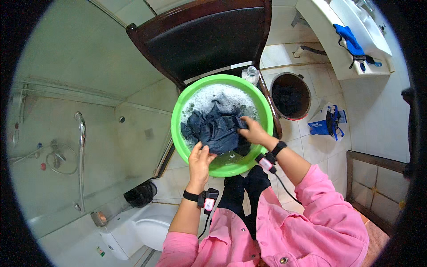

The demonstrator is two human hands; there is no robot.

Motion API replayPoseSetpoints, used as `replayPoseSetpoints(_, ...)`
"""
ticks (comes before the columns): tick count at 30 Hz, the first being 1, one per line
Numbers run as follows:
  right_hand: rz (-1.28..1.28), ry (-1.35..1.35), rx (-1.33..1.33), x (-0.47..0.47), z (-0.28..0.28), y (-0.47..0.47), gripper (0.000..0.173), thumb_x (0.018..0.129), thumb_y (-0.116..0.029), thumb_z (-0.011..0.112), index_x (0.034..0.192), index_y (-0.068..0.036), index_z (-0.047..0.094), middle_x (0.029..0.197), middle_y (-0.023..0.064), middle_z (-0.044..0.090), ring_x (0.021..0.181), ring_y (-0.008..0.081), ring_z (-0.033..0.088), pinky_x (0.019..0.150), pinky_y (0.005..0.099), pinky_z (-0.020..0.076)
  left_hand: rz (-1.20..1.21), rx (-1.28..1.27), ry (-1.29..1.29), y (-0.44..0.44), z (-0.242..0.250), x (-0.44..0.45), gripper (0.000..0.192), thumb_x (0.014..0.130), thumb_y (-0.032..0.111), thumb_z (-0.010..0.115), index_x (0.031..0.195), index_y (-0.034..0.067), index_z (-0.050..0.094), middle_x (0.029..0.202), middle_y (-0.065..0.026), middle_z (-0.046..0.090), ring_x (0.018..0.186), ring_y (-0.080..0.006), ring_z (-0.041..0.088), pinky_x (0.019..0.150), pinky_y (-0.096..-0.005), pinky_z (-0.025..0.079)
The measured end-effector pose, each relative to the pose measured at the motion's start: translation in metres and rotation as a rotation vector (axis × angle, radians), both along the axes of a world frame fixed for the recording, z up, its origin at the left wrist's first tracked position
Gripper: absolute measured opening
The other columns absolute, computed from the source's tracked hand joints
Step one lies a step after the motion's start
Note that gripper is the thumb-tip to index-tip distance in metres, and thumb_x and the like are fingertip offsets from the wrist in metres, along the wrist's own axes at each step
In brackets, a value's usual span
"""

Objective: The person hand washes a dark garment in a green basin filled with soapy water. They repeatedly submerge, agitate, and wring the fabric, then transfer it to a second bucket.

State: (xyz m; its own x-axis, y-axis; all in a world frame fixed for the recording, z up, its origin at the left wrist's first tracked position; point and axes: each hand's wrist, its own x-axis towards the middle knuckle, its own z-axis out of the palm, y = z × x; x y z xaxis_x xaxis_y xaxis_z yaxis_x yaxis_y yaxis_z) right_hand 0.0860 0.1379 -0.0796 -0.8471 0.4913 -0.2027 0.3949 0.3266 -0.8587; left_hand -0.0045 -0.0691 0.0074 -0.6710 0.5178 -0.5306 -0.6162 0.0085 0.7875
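A wet dark blue garment (pixel 215 128) lies bunched in a round green plastic basin (pixel 180 142), among white suds (pixel 222 93). My right hand (pixel 254 131) pinches the garment's right side between thumb and fingers. At its near edge, my left hand (pixel 200 162) has thumb and fingertips on the fabric, over the basin's front rim. Part of the cloth is darker, almost black, at lower right; whether it is a separate piece I cannot tell. Clearer water shows near the front of the basin.
The basin stands on a dark wooden chair (pixel 206 36). A clear bottle (pixel 251 75) is behind the rim. To the right are a bucket (pixel 308 96) with dark contents, a blue-and-white bag (pixel 318 126) and a washbasin (pixel 367 30). A toilet (pixel 153 230) and glass panel (pixel 133 90) are left.
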Motion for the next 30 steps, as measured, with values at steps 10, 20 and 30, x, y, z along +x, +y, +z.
replayPoseSetpoints(10, -0.215, -0.173, 0.057, 0.016, 0.035, -0.054, 0.054, 0.074, -0.033, 0.069, 0.102, 0.008, 0.047, 0.086, 0.0202, 0.054, 0.078, 0.0252, 0.054, 0.069, 0.0339, 0.0446, 0.152, 0.140, -0.206, -0.010, -0.014, 0.018, 0.016, 0.090, 0.011, 0.048, 0.105, 0.006, 0.049, 0.096, -0.0074, 0.058, 0.085, -0.0159, 0.059, 0.078, -0.0363, 0.051)
replayPoseSetpoints(20, -0.199, 0.102, -0.788, 0.022, 0.036, -0.040, 0.021, 0.081, -0.008, 0.056, 0.099, 0.002, 0.056, 0.091, 0.0054, 0.061, 0.081, 0.0116, 0.054, 0.073, 0.0260, 0.0442, -0.145, -0.376, -0.301, -0.021, -0.054, 0.019, 0.013, 0.080, 0.010, 0.051, 0.090, 0.004, 0.045, 0.084, -0.0069, 0.048, 0.076, -0.0178, 0.050, 0.071, -0.0417, 0.052)
replayPoseSetpoints(30, -0.442, 0.336, -1.355, 0.042, 0.057, -0.014, 0.029, 0.082, -0.005, 0.054, 0.110, 0.000, 0.051, 0.105, 0.0095, 0.060, 0.093, 0.0196, 0.059, 0.084, 0.0322, 0.0462, -0.593, -0.549, 0.440, 0.023, -0.103, 0.007, 0.047, 0.071, 0.023, 0.068, 0.102, -0.002, 0.044, 0.102, -0.0189, 0.055, 0.092, -0.0258, 0.055, 0.080, -0.0333, 0.043)
